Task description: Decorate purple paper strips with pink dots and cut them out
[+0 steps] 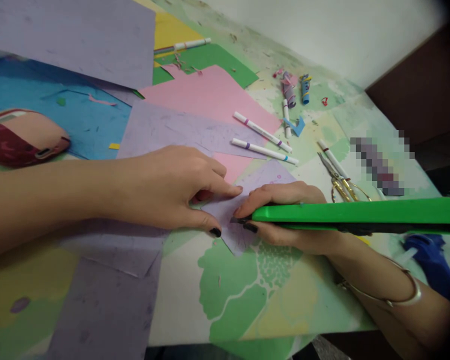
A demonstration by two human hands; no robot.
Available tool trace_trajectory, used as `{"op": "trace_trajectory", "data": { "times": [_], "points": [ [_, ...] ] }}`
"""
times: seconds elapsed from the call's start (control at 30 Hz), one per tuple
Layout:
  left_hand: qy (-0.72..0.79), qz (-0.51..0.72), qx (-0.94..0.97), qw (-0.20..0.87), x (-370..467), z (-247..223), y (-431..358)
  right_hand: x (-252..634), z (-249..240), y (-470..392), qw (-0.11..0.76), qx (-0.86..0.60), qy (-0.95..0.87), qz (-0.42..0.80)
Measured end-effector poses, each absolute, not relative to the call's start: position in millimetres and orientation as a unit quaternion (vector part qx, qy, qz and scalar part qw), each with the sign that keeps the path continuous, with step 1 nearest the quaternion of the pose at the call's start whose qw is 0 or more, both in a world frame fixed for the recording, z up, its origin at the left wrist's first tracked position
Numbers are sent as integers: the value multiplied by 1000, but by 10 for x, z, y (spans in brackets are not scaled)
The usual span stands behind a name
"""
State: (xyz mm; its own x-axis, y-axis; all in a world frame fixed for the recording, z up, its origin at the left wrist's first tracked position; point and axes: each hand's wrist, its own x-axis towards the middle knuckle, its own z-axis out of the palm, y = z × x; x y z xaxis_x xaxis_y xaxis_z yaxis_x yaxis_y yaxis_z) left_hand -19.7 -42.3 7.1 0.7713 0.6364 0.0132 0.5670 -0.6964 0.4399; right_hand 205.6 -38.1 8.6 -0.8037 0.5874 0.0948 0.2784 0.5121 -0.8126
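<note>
My right hand (296, 215) grips a long green utility knife (345, 212), its dark blade tip touching a small piece of light purple paper (234, 240). My left hand (183, 185) lies across the same paper, with thumb and forefinger stretched apart and the other fingers tucked under. Both hands meet near the middle of the view, the blade between them. Under my left forearm are larger purple paper sheets (108, 290).
Gold-handled scissors (341, 182) lie beyond my right hand, near white markers (264, 150). Pink paper (210, 92), green paper (225, 60) and blue paper (93, 120) spread across the back. A pink-and-red case (26, 137) sits left; a blue object (433, 260) lies right.
</note>
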Motion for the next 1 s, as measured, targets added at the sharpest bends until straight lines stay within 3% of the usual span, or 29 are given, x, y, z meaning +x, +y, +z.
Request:
{"op": "trace_trajectory", "data": {
  "times": [1.0],
  "points": [
    [312,62,931,177,-191,97,-417,2020,94,-441,204,-280,-867,357]
  ]
}}
